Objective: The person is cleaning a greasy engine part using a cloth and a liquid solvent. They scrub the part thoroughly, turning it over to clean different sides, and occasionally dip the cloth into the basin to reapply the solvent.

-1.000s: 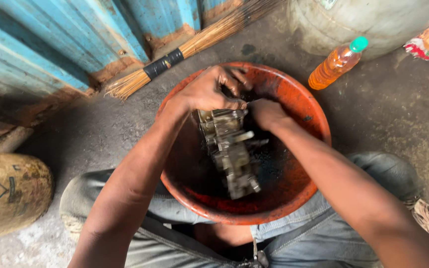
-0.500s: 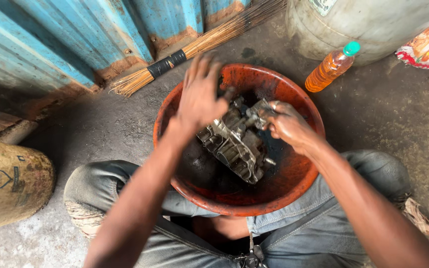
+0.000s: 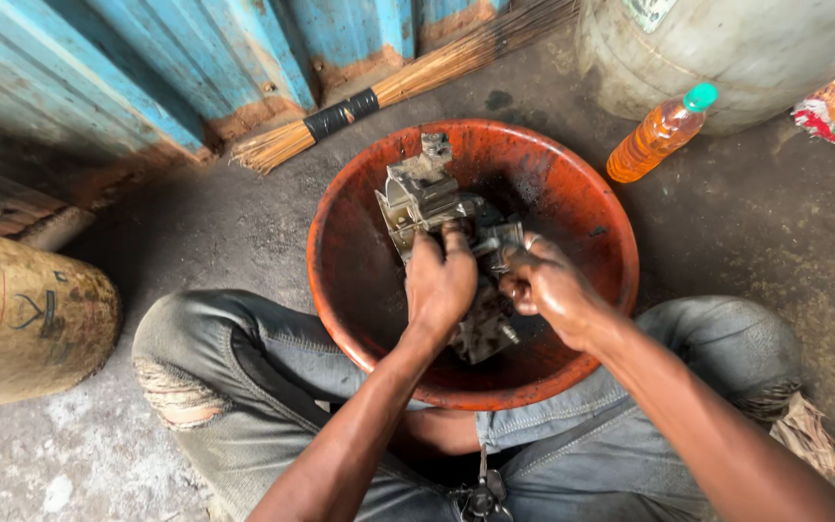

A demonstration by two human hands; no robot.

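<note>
Hands grip a metal part in the basin: left hand and right hand both clamped, hiding its middle.

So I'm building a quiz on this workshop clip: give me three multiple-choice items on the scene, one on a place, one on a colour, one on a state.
1. Where is the metal engine part?
A. inside the orange basin
B. on the floor by the broom
C. on the drum

2. What colour is the cap of the plastic bottle?
A. red
B. green
C. white

3. How are the hands placed?
A. both off the part
B. only one on it
C. both on it

Answers: 1 A, it sits within the basin rim. 2 B, the cap is green above orange liquid. 3 C, the left hand and right hand both grip it.
</note>
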